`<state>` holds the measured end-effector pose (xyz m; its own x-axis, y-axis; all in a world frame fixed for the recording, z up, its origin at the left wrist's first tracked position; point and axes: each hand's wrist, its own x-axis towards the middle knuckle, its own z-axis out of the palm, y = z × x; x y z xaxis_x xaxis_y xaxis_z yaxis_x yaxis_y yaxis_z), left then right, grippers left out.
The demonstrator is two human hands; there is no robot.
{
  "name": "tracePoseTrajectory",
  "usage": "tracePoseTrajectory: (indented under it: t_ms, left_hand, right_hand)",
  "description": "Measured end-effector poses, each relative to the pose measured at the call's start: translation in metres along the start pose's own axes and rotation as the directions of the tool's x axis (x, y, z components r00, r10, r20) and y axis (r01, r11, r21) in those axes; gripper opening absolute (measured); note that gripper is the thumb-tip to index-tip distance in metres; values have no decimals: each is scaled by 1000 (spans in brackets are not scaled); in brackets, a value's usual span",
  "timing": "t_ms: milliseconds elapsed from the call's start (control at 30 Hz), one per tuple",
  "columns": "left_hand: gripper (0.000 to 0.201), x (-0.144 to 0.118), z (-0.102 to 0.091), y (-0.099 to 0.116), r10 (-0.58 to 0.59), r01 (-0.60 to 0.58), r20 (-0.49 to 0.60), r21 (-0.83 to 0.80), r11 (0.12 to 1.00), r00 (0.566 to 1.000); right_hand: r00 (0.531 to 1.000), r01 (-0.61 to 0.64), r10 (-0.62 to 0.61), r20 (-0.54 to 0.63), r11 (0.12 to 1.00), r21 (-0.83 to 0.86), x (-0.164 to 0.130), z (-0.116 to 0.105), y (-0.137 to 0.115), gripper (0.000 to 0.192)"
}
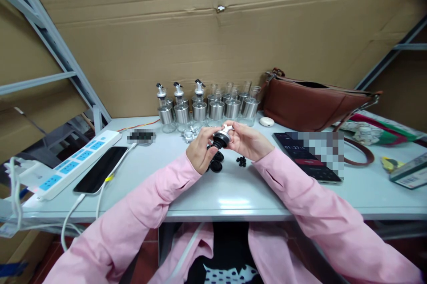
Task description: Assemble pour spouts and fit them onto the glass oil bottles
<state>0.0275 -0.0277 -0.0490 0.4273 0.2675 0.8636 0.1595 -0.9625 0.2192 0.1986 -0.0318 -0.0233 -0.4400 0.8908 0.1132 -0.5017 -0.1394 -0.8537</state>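
White-and-black spout (pixel 223 137) in part-curled left hand (pixel 200 150) by black end, pinched by right hand (pixel 249 141) near white top, presumably for steadiness.

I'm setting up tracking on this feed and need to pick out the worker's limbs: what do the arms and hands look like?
The left sleeve and right sleeve are long, loose, creased and pink, each with a short slit near the cuff. The left hand and right hand are bare, without gloves.
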Motion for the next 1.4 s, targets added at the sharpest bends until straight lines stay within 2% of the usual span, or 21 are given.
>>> tracePoseTrajectory:
  t_ms: [167,400,833,1000,1267,1333,1400]
  left_hand:
    - [41,-1,3,-3,-6,6,5,35,999,1000]
    - [40,-3,6,-4,-70,71,26,-43,997,997]
    - [36,-5,7,-8,-65,68,36,-104,992,997]
    - [32,-4,8,-6,-51,55,37,-101,993,998]
    - [33,0,1,-5,-43,42,30,39,998,999]
    - [33,1,1,-6,-56,55,25,42,998,998]
    - [31,0,2,-9,-74,73,8,31,997,997]
  right_hand:
    - [1000,1,-2,13,1000,18,0,0,0,29]
    - [999,0,-3,52,999,47,0,-1,-1,25]
    - [988,-18,16,152,1000,13,-1,-3,-2,24]
    - [996,1,1,88,1000,-23,0,-3,0,22]
    - [999,23,-26,-23,991,-129,1,-1,-5,21]
    - [997,40,-51,-52,980,-197,4,-4,-3,23]
    - [986,89,-128,-106,945,-315,8,-8,0,24]
